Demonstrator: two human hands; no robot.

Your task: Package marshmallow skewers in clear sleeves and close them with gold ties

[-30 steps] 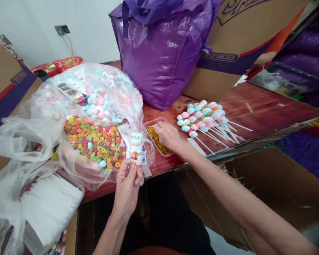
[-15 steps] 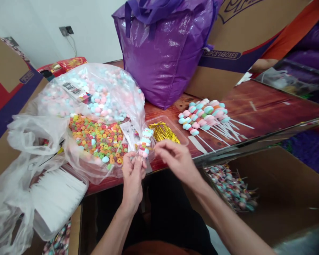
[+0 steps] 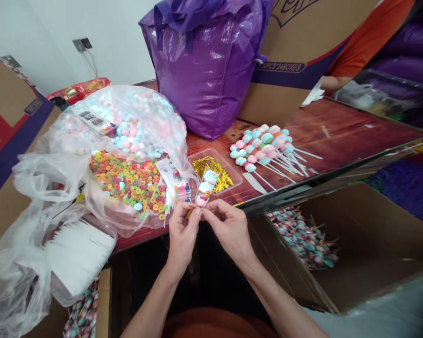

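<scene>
A bagged marshmallow skewer [image 3: 207,187] stands tilted above my fingers, its clear printed wrapper gathered at the lower end. My left hand [image 3: 182,232] is closed in a pinch around that gathered end. Fingertips of my right hand [image 3: 231,230] press together at the same spot, touching the left thumb. A bit of gold twist tie [image 3: 189,213] shows between the fingers; the rest is hidden. Just behind the skewer, a clear plastic tray [image 3: 235,174] holds gold twist ties [image 3: 216,171]. Printed wrappers [image 3: 174,180] lie left of the skewer.
Unwrapped marshmallow skewers [image 3: 264,145] lie right on the table [image 3: 341,136]. Left are a bag of marshmallows [image 3: 137,126], ring candies [image 3: 127,183] and a box of white sticks [image 3: 81,258]. Behind stands a purple bag [image 3: 204,70]. A carton [image 3: 373,244] holds wrapped skewers. Another person's arm [image 3: 333,83] shows.
My right hand has moved left and in to meet the left hand at the wrapper's gathered end. The skewer now leans slightly right. The whole view has shifted a little.
</scene>
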